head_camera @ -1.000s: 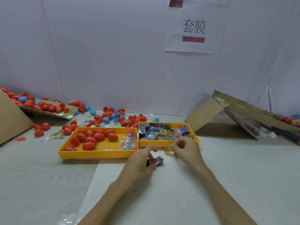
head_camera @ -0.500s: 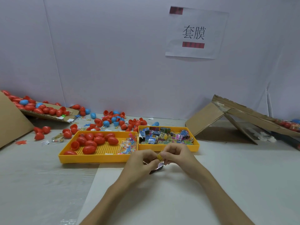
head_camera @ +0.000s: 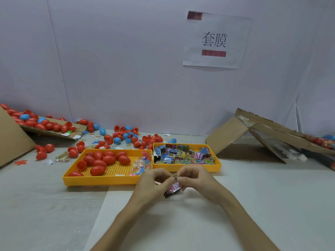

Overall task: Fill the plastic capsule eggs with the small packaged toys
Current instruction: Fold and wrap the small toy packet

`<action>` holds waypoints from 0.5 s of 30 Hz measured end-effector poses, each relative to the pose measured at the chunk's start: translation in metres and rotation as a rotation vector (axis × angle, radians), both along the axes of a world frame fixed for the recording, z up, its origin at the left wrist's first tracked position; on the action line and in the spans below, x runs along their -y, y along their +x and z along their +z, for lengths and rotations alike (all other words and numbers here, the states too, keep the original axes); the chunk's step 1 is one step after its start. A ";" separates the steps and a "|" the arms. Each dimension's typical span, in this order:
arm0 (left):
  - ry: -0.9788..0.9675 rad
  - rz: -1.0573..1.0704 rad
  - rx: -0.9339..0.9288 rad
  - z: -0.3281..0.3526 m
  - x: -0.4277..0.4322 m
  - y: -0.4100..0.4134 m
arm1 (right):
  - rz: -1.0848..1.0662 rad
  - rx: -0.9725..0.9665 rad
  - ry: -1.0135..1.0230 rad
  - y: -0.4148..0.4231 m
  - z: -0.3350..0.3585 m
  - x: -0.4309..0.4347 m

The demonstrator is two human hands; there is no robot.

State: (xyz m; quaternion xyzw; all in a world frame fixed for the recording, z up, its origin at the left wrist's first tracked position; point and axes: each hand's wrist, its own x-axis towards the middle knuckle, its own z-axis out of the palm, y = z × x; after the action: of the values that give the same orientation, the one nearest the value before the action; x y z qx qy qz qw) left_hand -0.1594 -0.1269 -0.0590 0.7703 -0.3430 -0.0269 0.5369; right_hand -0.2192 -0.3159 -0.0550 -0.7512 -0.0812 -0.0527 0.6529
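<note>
My left hand (head_camera: 154, 185) and my right hand (head_camera: 195, 182) meet just in front of the two yellow trays. Together they pinch a small yellow packaged toy (head_camera: 175, 176) at the fingertips. Under it, a pink and black packaged toy (head_camera: 173, 190) sits in my left hand's curled fingers. The left yellow tray (head_camera: 101, 180) holds several red capsule eggs (head_camera: 106, 160) and a heap of clear toy packets (head_camera: 140, 164). The right yellow tray (head_camera: 188, 168) is full of small packaged toys (head_camera: 183, 154).
Loose red and blue eggs (head_camera: 125, 136) lie scattered behind the trays. A cardboard flap (head_camera: 52, 130) at the back left carries more eggs. A folded cardboard box (head_camera: 253, 134) stands at the right. A white paper sheet (head_camera: 163, 223) covers the table under my forearms.
My right hand brought the yellow packet from beside the tray to my left hand. Both hands lifted off the table and now hold the packets together.
</note>
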 end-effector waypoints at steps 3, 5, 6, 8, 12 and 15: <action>0.016 -0.031 -0.006 0.000 -0.001 0.000 | -0.006 -0.008 -0.003 0.001 -0.001 0.000; 0.038 -0.046 -0.013 0.000 -0.001 -0.001 | -0.014 -0.003 -0.004 0.001 -0.001 0.001; 0.048 -0.054 -0.024 0.000 -0.001 -0.001 | -0.016 0.000 -0.004 0.001 -0.001 0.002; 0.054 -0.063 -0.064 0.000 -0.001 -0.002 | -0.020 0.003 -0.004 0.001 0.000 0.002; 0.001 -0.075 -0.198 0.000 -0.001 -0.001 | -0.041 0.013 -0.024 0.000 0.000 0.000; -0.081 -0.083 -0.275 0.000 -0.002 -0.001 | -0.091 0.023 -0.041 0.000 0.003 -0.002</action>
State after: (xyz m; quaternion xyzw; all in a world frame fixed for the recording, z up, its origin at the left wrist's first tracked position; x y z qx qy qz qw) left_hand -0.1602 -0.1250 -0.0586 0.7223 -0.2986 -0.1403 0.6078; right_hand -0.2197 -0.3140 -0.0518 -0.7667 -0.0556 -0.0893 0.6333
